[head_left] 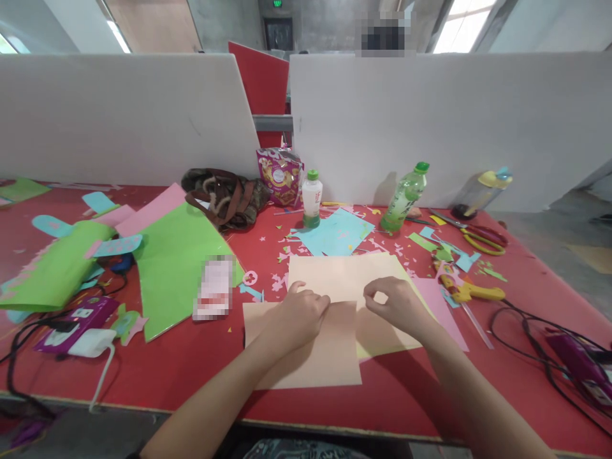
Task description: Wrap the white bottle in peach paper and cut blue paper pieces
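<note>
In front of me lies a peach paper sheet point(310, 366), its far edge overlapping a second peach sheet point(329, 277) behind it. Under that second one, pale yellow paper point(401, 341) shows at the right. My left hand point(306, 312) rests on the nearer sheet's far edge, its fingers curled together and pressed to the paper. Over the right part of the stack is my right hand point(394, 303), thumb and forefinger curved into a ring with the tips close together. Anything between those tips is too small to make out.
Green paper point(184, 255), blue sheets point(337, 233) and scattered scraps cover the red table point(301, 417). A white bottle point(312, 197), a green bottle point(404, 201) and a bag point(229, 197) stand at the back. Scissors point(482, 239), a yellow-handled glue gun point(473, 291) and cables lie right.
</note>
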`<state>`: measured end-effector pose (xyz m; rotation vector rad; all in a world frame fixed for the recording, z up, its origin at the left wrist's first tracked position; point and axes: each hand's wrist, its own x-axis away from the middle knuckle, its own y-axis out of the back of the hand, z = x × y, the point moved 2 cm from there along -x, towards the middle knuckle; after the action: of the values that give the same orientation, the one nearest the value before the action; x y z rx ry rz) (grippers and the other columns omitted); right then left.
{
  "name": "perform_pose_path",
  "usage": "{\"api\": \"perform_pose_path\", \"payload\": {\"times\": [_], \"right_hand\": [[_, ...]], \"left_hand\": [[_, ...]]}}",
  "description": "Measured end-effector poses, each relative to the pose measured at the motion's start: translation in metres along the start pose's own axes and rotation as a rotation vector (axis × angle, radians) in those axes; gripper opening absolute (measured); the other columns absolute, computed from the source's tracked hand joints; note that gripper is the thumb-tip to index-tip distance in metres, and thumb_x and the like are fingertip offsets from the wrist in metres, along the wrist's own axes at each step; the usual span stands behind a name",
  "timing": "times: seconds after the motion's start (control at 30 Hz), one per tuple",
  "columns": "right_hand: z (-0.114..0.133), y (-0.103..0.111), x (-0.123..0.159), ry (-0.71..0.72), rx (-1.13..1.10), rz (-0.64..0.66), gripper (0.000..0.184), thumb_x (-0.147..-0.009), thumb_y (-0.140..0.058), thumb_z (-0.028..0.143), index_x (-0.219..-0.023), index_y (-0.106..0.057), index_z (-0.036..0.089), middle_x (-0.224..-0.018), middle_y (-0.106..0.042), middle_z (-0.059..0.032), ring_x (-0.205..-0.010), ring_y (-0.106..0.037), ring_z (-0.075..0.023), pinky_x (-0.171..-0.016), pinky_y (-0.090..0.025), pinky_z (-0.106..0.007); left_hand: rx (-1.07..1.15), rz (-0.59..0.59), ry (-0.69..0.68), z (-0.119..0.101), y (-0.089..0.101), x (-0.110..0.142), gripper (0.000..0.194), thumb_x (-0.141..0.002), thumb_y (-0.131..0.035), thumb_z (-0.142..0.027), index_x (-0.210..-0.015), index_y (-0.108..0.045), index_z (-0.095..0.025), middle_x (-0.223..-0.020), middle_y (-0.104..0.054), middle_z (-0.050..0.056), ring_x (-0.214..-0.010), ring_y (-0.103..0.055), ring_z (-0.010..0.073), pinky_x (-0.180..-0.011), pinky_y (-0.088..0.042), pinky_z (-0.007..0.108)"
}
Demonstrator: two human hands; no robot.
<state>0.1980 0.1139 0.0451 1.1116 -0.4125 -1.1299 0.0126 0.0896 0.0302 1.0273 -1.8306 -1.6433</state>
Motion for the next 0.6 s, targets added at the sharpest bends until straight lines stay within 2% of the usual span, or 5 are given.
{"api": "perform_pose_path", "payload": {"times": [0.1, 0.2, 0.3, 0.4, 0.6], "right_hand": [[0.003, 0.000, 0.002, 0.055, 0.020, -0.051, 0.012, -0.068, -0.047, 0.013, -0.067, -0.058, 0.018, -0.067, -0.066, -0.0032, -0.064, -0.060, -0.0157, -0.064, -0.044, -0.027], [0.016, -0.008, 0.003, 0.199, 0.028, -0.014, 0.013, -0.072, -0.047, 0.016, -0.078, -0.058, 0.017, -0.074, -0.066, -0.0053, -0.070, -0.059, -0.0166, -0.071, -0.042, -0.031], [0.025, -0.020, 0.002, 0.260, 0.068, 0.059, 0.014, -0.074, -0.044, 0.014, -0.070, -0.057, 0.016, -0.064, -0.063, -0.0047, -0.063, -0.056, -0.0154, -0.069, -0.040, -0.030], [0.027, -0.027, 0.002, 0.268, 0.092, 0.050, 0.019, -0.075, -0.040, 0.013, -0.063, -0.055, 0.016, -0.058, -0.061, -0.0039, -0.058, -0.053, -0.0138, -0.069, -0.039, -0.030], [0.024, -0.024, 0.005, 0.293, 0.138, 0.014, 0.022, -0.072, -0.040, 0.012, -0.054, -0.052, 0.017, -0.051, -0.057, -0.0016, -0.052, -0.050, -0.0119, -0.069, -0.037, -0.029]], "left_hand": [[-0.008, 0.004, -0.011, -0.003, -0.001, -0.002, 0.023, -0.082, -0.033, -0.012, -0.067, -0.049, -0.016, -0.058, -0.055, 0.000, -0.057, -0.049, 0.0127, -0.080, -0.032, 0.033], [0.005, 0.009, -0.047, -0.008, -0.002, -0.006, 0.020, -0.080, -0.034, -0.011, -0.070, -0.050, -0.016, -0.060, -0.057, 0.000, -0.058, -0.051, 0.0128, -0.082, -0.031, 0.034], [0.007, 0.014, -0.067, -0.013, -0.001, -0.009, 0.019, -0.080, -0.035, -0.011, -0.071, -0.051, -0.016, -0.061, -0.058, 0.000, -0.058, -0.052, 0.0133, -0.080, -0.033, 0.034], [-0.006, 0.019, -0.073, -0.015, 0.000, -0.011, 0.019, -0.081, -0.035, -0.014, -0.072, -0.051, -0.015, -0.063, -0.059, 0.002, -0.060, -0.053, 0.0148, -0.078, -0.034, 0.035], [0.022, 0.022, -0.072, -0.013, -0.001, -0.011, 0.025, -0.083, -0.031, -0.017, -0.067, -0.050, -0.016, -0.059, -0.059, 0.002, -0.057, -0.053, 0.0138, -0.076, -0.035, 0.035]]}}
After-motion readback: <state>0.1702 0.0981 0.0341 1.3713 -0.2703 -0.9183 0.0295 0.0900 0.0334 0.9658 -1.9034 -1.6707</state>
